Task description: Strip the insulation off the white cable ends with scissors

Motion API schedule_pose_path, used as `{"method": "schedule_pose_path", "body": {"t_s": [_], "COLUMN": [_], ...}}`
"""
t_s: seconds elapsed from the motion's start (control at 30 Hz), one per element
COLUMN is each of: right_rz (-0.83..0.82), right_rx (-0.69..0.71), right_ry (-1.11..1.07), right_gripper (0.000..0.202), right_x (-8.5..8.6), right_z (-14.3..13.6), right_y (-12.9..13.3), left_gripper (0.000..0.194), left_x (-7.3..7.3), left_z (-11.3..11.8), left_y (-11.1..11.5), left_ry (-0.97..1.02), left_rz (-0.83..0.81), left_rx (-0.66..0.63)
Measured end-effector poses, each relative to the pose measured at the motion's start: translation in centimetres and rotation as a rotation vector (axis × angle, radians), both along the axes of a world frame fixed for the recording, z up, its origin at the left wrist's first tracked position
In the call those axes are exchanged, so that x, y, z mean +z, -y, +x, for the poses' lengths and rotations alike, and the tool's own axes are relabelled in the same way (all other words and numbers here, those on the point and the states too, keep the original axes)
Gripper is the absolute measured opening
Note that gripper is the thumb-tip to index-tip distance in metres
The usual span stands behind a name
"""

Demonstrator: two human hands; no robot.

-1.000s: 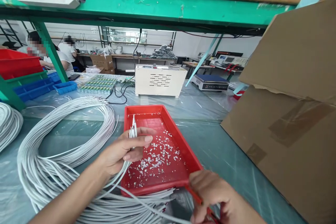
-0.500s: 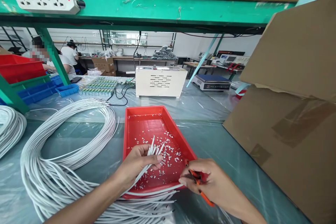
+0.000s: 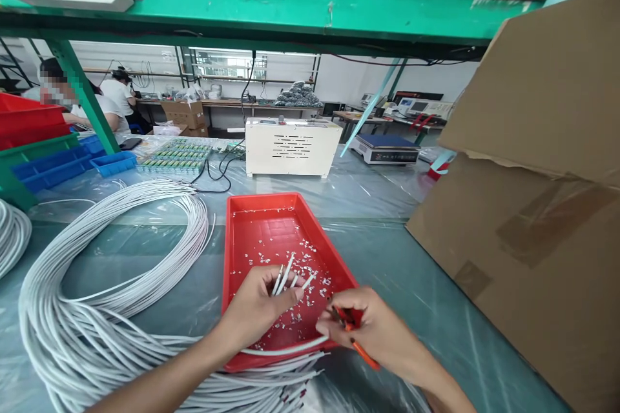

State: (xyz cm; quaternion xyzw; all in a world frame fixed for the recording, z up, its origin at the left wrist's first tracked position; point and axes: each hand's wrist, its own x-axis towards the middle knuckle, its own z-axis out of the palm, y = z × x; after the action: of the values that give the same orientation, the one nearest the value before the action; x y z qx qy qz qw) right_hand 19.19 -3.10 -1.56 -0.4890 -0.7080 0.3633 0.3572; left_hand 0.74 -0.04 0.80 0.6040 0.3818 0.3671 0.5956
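Note:
Several white cable ends (image 3: 285,279) stick up out of my left hand (image 3: 261,300), which is closed around them over the red tray (image 3: 229,258). My right hand (image 3: 356,322) is closed around orange-handled cutters (image 3: 364,353) at the tray's near right corner. Its fingertips also meet the end of one white cable (image 3: 290,349) that runs along the tray's front edge. Small pale scraps (image 3: 310,264) lie scattered over the tray floor. A big coil of white cable (image 3: 48,310) rests at the left, its loose ends bunched in front of the tray.
A cream metal box (image 3: 292,150) stands behind the tray. Large cardboard boxes (image 3: 527,219) rise on the right. Stacked bins (image 3: 33,122) and green circuit boards (image 3: 174,158) are at the left. A scale (image 3: 385,150) sits back right. Two people work beyond the green shelf frame (image 3: 271,10).
The cable ends in my left hand have shifted and fan out differently. My right hand, with the cutters, has moved slightly left and up. The whole view has shifted a little.

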Motion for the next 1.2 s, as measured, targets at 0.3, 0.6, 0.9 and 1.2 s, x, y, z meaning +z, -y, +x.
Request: {"method": "schedule_pose_path", "body": {"t_s": [0.3, 0.6, 0.9, 1.2], "right_rz": [0.097, 0.087, 0.054, -0.005], "right_rx": [0.211, -0.092, -0.191, -0.141], "right_ry": [0.358, -0.216, -0.420, -0.389], "right_gripper": [0.026, 0.008, 0.013, 0.020], "right_x": [0.8, 0.5, 0.0, -0.3], "right_z": [0.1, -0.8, -1.7, -1.0], "right_y": [0.7, 0.1, 0.1, 0.0], "left_gripper": [0.027, 0.024, 0.028, 0.022], "left_x": [0.1, -0.6, -0.2, -0.2], "left_z": [-0.4, -0.5, -0.2, 0.4], "left_y": [-0.1, -0.5, 0.3, 1.2], "left_ry": [0.033, 0.110, 0.006, -0.045], "left_rz": [-0.107, -0.223, -0.088, 0.017], "left_rx": [-0.128, -0.252, -0.234, 0.014]}}
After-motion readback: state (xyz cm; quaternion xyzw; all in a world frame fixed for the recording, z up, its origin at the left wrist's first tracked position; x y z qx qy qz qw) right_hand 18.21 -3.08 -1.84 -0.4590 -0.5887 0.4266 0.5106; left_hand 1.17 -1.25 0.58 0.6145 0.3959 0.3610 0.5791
